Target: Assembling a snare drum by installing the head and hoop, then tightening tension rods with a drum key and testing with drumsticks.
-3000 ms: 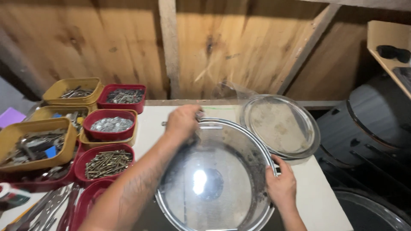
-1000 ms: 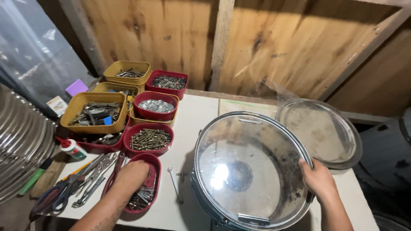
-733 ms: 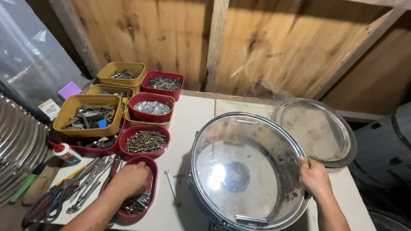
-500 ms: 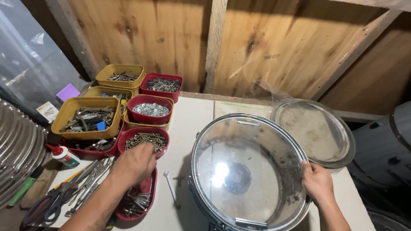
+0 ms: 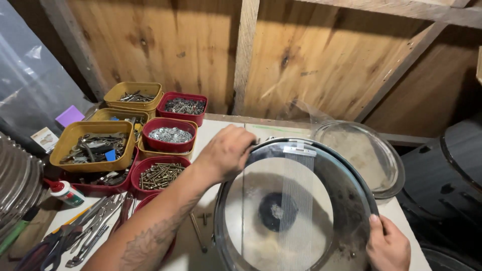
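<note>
Snare drum (image 5: 293,206) lying snare-side up at the near right of the workbench (image 5: 221,130).
Left hand (image 5: 226,153) curls on the far-left hoop, right hand (image 5: 386,246) grips the near-right rim, steadying it; screw tray (image 5: 158,173) lies left.

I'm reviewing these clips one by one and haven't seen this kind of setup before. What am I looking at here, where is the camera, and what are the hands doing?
The camera sits on a person's head and looks down at their own bare hands over a white workbench. Both hands hold a drum with a clear skin and thin metal wires across it: the left hand is on the far rim, the right hand on the near right rim. Behind it lies a spare clear drum skin. To the left stand red and yellow tubs of screws, washers and other hardware, plus pliers and a glue bottle.
</note>
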